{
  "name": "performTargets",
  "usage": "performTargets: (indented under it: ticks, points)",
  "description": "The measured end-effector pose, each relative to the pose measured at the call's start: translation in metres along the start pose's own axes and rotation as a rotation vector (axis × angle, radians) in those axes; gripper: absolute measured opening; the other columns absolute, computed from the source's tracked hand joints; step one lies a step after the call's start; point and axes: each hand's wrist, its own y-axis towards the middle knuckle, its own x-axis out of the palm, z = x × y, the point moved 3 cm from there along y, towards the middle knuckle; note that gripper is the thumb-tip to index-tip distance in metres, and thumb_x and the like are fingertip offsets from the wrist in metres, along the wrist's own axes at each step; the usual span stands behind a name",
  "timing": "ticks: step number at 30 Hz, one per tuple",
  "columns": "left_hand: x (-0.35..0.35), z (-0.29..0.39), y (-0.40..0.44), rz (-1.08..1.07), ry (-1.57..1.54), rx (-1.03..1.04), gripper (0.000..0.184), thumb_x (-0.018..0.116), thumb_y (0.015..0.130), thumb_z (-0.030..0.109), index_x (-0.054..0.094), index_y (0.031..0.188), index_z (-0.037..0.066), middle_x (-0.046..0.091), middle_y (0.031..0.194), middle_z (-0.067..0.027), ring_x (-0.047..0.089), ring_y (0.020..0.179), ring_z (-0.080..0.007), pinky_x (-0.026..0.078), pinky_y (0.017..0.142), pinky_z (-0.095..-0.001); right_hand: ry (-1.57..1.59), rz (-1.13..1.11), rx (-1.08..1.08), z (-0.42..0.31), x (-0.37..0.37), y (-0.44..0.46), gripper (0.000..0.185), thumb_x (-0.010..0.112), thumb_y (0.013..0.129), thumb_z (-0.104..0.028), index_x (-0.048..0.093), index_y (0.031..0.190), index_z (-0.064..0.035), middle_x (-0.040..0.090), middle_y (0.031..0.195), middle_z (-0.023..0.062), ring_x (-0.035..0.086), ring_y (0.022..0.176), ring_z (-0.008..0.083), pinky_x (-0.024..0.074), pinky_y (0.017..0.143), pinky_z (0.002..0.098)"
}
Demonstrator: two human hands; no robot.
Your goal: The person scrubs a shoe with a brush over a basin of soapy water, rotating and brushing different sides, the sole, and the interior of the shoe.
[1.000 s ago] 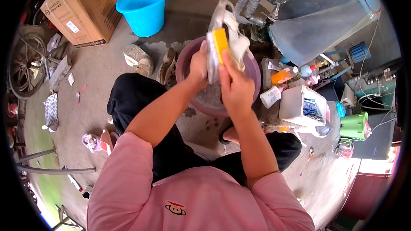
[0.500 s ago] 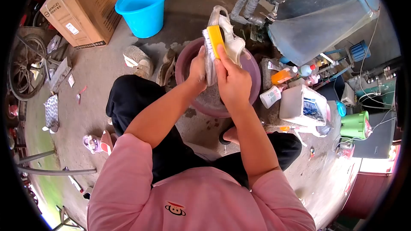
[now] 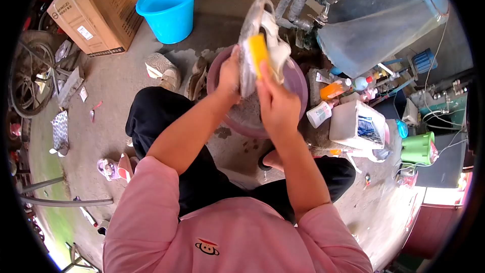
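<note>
My left hand [image 3: 230,75] is closed on the side of a white sandal [image 3: 278,49], which stands tilted with its toe or heel end pointing away from me. My right hand [image 3: 277,102] grips a yellow scrub brush [image 3: 258,54], slightly blurred, with its bristles against the side of the sole. Under both hands is a mauve plastic basin [image 3: 300,88] with cloudy water in it. Beside the basin's left rim lie another light shoe [image 3: 169,75] and a brownish shoe [image 3: 196,78].
A blue bucket [image 3: 169,17] and a large cardboard box [image 3: 93,15] stand at the far left. On the right are an orange bottle [image 3: 333,90], a white bottle [image 3: 319,115], a white foam box [image 3: 343,126] and a green bucket [image 3: 415,149]. Wrapped pipes with a tap [image 3: 326,5] rise behind.
The sandal has moved slightly up and away from me. The brush has slid along the sole's side and turned, and my right hand has shifted a little toward me.
</note>
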Motion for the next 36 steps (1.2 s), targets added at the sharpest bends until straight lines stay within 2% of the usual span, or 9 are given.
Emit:
performTargets:
  ticks: [4,7,11,17,20,25,30,33,36]
  points:
    - [-0.009,0.026,0.009,0.161,0.047,0.018,0.045,0.036,0.091,0.039,0.051,0.102,-0.002,0.058,0.087,-0.0106,0.056,0.071,-0.0190,0.047,0.065,-0.0311,0.015,-0.068,-0.071,-0.009,0.003,-0.038,0.034,0.058,0.079,-0.011,0.055,0.113,-0.0120,0.055,0.064,0.0151,0.055,0.052,0.0271,0.0427,0.048,0.0327]
    - [-0.009,-0.001,0.007,0.001,0.077,0.009,0.043,0.037,0.088,0.046,0.051,0.099,0.007,0.056,0.081,-0.0059,0.056,0.070,-0.0172,0.047,0.062,-0.0295,0.008,0.023,-0.098,-0.009,0.002,-0.022,0.033,0.058,0.080,-0.013,0.056,0.113,-0.0117,0.054,0.062,0.0150,0.052,0.047,0.0246,0.0410,0.046,0.0313]
    - [-0.004,-0.015,0.006,0.022,0.106,0.010,0.037,0.030,0.092,0.035,0.050,0.103,0.006,0.056,0.084,-0.0080,0.056,0.072,-0.0175,0.047,0.065,-0.0307,-0.011,0.048,-0.026,-0.003,-0.002,0.011,0.032,0.057,0.081,-0.014,0.056,0.113,-0.0115,0.049,0.056,0.0145,0.046,0.042,0.0214,0.0374,0.043,0.0300]
    - [-0.010,0.024,0.009,0.113,0.079,0.094,0.044,0.037,0.090,0.041,0.055,0.096,0.001,0.057,0.078,-0.0087,0.055,0.065,-0.0181,0.045,0.062,-0.0300,-0.097,-0.079,-0.110,-0.008,0.008,-0.050,0.038,0.060,0.078,-0.018,0.054,0.116,-0.0206,0.050,0.054,0.0082,0.051,0.041,0.0241,0.0404,0.040,0.0331]
    - [-0.012,-0.002,0.010,0.041,0.002,-0.009,0.044,0.037,0.090,0.039,0.054,0.095,-0.001,0.058,0.079,-0.0084,0.055,0.064,-0.0155,0.045,0.060,-0.0289,-0.043,-0.028,-0.096,-0.013,0.006,-0.027,0.035,0.059,0.079,-0.014,0.055,0.114,-0.0162,0.054,0.061,0.0119,0.053,0.047,0.0256,0.0410,0.044,0.0323]
    - [-0.003,-0.001,0.001,0.034,0.067,0.066,0.044,0.038,0.090,0.038,0.054,0.097,-0.002,0.059,0.084,-0.0100,0.058,0.071,-0.0170,0.047,0.065,-0.0303,0.002,0.014,0.015,-0.006,0.005,0.006,0.031,0.057,0.080,-0.014,0.057,0.111,-0.0132,0.053,0.058,0.0136,0.052,0.047,0.0251,0.0403,0.045,0.0314]
    - [-0.007,0.024,0.004,0.049,0.073,0.122,0.046,0.038,0.090,0.041,0.054,0.094,-0.002,0.059,0.079,-0.0102,0.057,0.064,-0.0177,0.047,0.060,-0.0303,-0.046,-0.115,-0.052,-0.013,0.002,-0.044,0.036,0.058,0.080,-0.012,0.053,0.116,-0.0152,0.056,0.064,0.0132,0.055,0.053,0.0283,0.0434,0.048,0.0324]
    - [-0.016,-0.003,0.015,0.014,-0.014,0.088,0.045,0.037,0.090,0.041,0.054,0.093,-0.001,0.058,0.078,-0.0095,0.056,0.063,-0.0174,0.047,0.059,-0.0293,-0.091,0.020,-0.169,-0.006,0.010,-0.036,0.040,0.060,0.078,-0.018,0.052,0.117,-0.0209,0.053,0.057,0.0084,0.053,0.044,0.0235,0.0412,0.040,0.0306]
    - [-0.009,-0.002,0.008,0.030,-0.003,0.096,0.043,0.035,0.092,0.036,0.054,0.093,-0.002,0.059,0.080,-0.0099,0.057,0.065,-0.0173,0.046,0.063,-0.0296,-0.054,0.040,-0.097,-0.003,0.012,-0.009,0.037,0.057,0.080,-0.021,0.053,0.116,-0.0199,0.053,0.056,0.0086,0.052,0.045,0.0247,0.0405,0.041,0.0332]
